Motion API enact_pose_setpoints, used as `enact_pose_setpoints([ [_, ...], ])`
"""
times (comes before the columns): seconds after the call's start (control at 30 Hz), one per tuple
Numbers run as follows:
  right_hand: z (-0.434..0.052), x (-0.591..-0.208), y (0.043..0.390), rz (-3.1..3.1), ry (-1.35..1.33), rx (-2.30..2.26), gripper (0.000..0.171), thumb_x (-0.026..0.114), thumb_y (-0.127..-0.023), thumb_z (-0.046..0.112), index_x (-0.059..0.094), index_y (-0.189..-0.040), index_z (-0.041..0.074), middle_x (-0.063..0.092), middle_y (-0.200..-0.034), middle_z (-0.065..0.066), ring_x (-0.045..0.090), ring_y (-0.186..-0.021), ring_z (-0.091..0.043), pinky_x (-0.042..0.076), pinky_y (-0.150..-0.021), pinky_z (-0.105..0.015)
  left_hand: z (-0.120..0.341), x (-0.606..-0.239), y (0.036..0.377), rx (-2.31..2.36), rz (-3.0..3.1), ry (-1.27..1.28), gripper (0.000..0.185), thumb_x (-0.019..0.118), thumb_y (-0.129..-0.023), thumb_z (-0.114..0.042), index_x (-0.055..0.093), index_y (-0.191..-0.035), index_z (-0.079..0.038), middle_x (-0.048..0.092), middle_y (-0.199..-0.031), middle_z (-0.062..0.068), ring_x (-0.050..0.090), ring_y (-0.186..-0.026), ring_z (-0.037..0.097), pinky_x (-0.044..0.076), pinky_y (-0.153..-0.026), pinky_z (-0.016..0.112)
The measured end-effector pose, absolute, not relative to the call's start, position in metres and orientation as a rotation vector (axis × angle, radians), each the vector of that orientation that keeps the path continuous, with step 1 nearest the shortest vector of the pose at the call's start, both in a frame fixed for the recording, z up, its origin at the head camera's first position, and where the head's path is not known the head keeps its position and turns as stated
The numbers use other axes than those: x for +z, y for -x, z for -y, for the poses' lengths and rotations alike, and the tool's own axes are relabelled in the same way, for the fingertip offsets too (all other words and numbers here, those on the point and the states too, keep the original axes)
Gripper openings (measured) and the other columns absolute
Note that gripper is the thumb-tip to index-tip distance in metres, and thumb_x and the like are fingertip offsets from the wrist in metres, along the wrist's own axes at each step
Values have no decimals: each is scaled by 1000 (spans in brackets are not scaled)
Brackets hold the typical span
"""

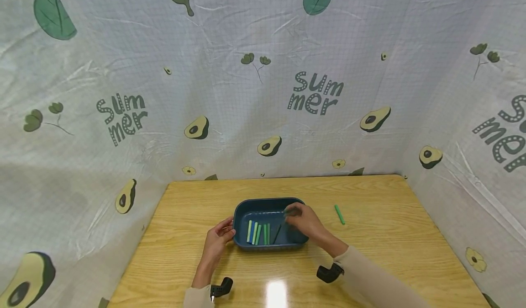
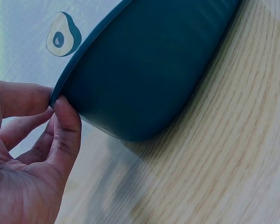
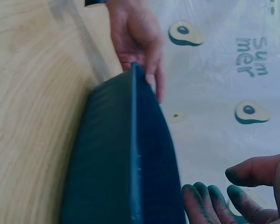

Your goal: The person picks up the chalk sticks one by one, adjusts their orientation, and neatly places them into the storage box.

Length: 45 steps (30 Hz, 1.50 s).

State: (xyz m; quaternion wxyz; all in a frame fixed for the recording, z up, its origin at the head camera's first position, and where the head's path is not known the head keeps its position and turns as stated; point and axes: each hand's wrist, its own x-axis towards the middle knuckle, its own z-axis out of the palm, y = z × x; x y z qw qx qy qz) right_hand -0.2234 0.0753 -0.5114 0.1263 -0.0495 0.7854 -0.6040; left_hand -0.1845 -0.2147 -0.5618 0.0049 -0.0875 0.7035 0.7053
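A dark blue rectangular tray (image 1: 271,248) stands on the wooden table. My left hand (image 1: 217,240) pinches its left rim between thumb and fingers, plain in the left wrist view. Inside, several short green, pale green and blue sticks (image 1: 254,233), perhaps chalk, lie side by side toward the left. A thin dark stick (image 1: 277,233) slants to the right of them. Over the tray's right part is my right hand (image 1: 305,222), slightly blurred. In the right wrist view its thumb and fingers (image 3: 242,200) are apart, with dark green fingertips and nothing seen between them.
One green stick (image 1: 339,214) lies on the table (image 1: 378,235) to the right of the tray. White sheeting (image 1: 230,98) printed with avocados and leaves hangs behind the table and at both sides.
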Motion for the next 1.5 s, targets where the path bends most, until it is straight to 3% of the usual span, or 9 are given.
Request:
enact_pose_setpoints([
  [0.27, -96, -496, 214, -2353, 153, -1800, 29, 64, -92, 6, 61, -120, 3, 65, -114, -16, 67, -97, -24, 57, -80, -42, 214, -563, 183, 2218, -2201, 265, 47, 60, -92, 5, 51, -138, 6, 53, -130, 27, 58, -105, 18, 53, -76, 19],
  [0.57, -122, -503, 210, -2564, 182, -1721, 27, 67, -91, 9, 64, -118, 6, 68, -111, -11, 68, -98, -24, 54, -75, -31, 213, -561, 182, 2218, -2198, 267, 47, 60, -93, 4, 50, -139, 6, 54, -129, 25, 59, -103, 14, 53, -76, 19],
  [0.83, -140, -506, 209, -2616, 192, -1757, 25, 66, -92, 9, 64, -116, 5, 68, -110, -12, 69, -97, -22, 56, -75, -26, 213, -566, 184, 2223, -2218, 252, 45, 59, -92, 4, 52, -137, 7, 53, -129, 29, 59, -107, 22, 54, -77, 20],
  [1.1, -155, -508, 214, -2862, 220, -1667, 23, 66, -92, 9, 65, -115, 6, 69, -109, -11, 68, -98, -28, 58, -81, -35, 214, -565, 185, 2209, -2207, 281, 46, 57, -93, 6, 52, -138, 4, 53, -131, 26, 58, -108, 21, 54, -78, 19],
  [1.5, -173, -522, 218, -3021, 52, -1649, 29, 68, -91, 9, 64, -119, 4, 70, -108, -15, 69, -95, -29, 58, -78, -36, 214, -565, 184, 2207, -2237, 237, 46, 60, -92, 3, 51, -137, 8, 52, -130, 30, 58, -106, 20, 54, -77, 19],
])
